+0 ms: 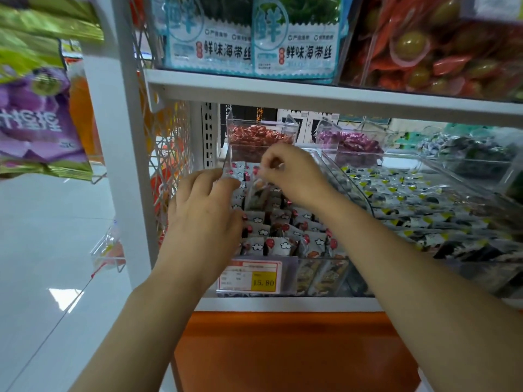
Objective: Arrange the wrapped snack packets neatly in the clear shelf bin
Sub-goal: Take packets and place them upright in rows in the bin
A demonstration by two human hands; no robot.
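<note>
Price tag (250,275): stuck on the front wall of the clear shelf bin (336,176), towards its near left corner.

Snack packets (280,244): stood on edge in rows from the bin's front edge back. Fairly even at the front, leaning and gapped towards the middle.

Left hand (203,213): lay palm down over the rows along the bin's left edge, fingers loosely extended and pressing on the packets. Gripped nothing that showed.

Right hand (291,171): hung over the bin's far half, thumb and curled fingers pinched on the top of one lifted packet (259,193). Could not be told whether its lower end touched the rows.

Neighbouring bin (410,199): set just beside the right wall, filled with yellow-marked packets.

Red sweets tub (257,134): stood at the bin's far edge, just behind the right hand.

Risks, as judged:
- Likely to slip from so slight a pinch on glossy wrap and land flat across the rows.
- Likely to tip the leaning middle rows if pushed down before a gap was opened.
- Likely to let the left rows slump if the left-hand pressure eased too soon.
- Might knock the tub with the knuckles on any reach further back
</note>
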